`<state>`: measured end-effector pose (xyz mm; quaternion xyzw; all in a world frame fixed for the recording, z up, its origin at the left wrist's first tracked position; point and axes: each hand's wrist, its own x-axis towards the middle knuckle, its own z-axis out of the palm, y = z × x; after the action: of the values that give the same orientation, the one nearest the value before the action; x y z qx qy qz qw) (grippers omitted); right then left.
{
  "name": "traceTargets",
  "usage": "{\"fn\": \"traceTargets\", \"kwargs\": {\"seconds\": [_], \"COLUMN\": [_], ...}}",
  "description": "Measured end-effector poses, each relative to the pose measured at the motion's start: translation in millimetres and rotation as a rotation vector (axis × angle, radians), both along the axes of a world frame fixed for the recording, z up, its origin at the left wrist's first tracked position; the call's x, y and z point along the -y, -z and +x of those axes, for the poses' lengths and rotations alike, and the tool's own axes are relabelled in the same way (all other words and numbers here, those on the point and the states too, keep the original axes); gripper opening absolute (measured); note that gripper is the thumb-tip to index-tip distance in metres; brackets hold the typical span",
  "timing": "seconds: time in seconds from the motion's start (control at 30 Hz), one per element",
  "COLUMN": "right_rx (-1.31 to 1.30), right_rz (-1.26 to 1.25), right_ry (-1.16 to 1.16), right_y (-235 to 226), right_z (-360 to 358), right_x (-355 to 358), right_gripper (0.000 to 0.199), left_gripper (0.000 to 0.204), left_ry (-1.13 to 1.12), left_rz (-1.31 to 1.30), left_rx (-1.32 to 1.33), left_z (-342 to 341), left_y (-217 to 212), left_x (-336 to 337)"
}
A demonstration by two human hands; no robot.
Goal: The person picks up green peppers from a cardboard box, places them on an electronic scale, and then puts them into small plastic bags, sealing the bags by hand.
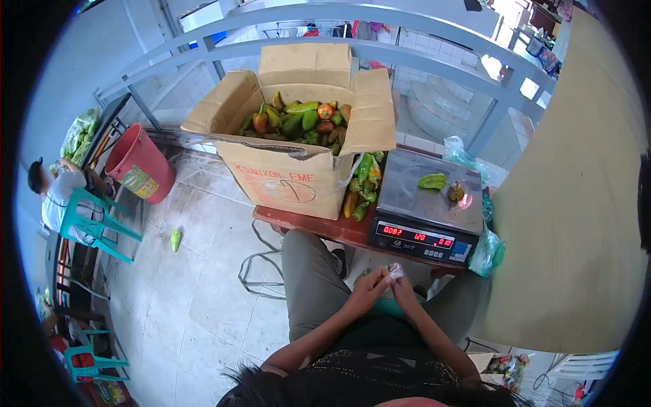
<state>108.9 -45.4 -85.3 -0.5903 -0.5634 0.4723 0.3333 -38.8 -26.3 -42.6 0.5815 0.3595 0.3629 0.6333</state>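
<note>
Open cardboard box [291,180] of peppers [298,122], digital scale [427,210], red bucket [139,163].

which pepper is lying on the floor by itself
The small green pepper on the floor tiles, left of the cardboard box; the others lie in the box or on the scale.

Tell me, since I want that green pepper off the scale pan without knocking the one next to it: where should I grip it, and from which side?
Grip the green pepper across its narrow width at mid-body, coming from above. It lies flat on the scale, long axis left-right, and the smaller pepper sits close on its right, so favour the left half.
</note>
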Motion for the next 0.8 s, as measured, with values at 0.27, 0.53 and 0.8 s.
{"fn": "traceTargets", "kwargs": {"seconds": [0.27,0.53,0.8], "right_rx": [-0.594,0.399,0.182], "right_rz": [-0.253,-0.252,0.136], "right_ry": [0.014,-0.495,-0.180], "right_y": [32,-56,-26], "right_z": [-2,-2,9], "right_x": [-1,-7,-1], "right_gripper": [0.029,0.039,0.038], "left_gripper": [0.018,0.019,0.020], "left_ry": [-0.001,0.008,0.061], "left_rz": [0.008,0.012,0.078], "left_rx": [-0.102,-0.047,-0.141], "left_z": [11,3,19], "left_y": [-5,13,-19], "left_x": [1,-4,-14]}}
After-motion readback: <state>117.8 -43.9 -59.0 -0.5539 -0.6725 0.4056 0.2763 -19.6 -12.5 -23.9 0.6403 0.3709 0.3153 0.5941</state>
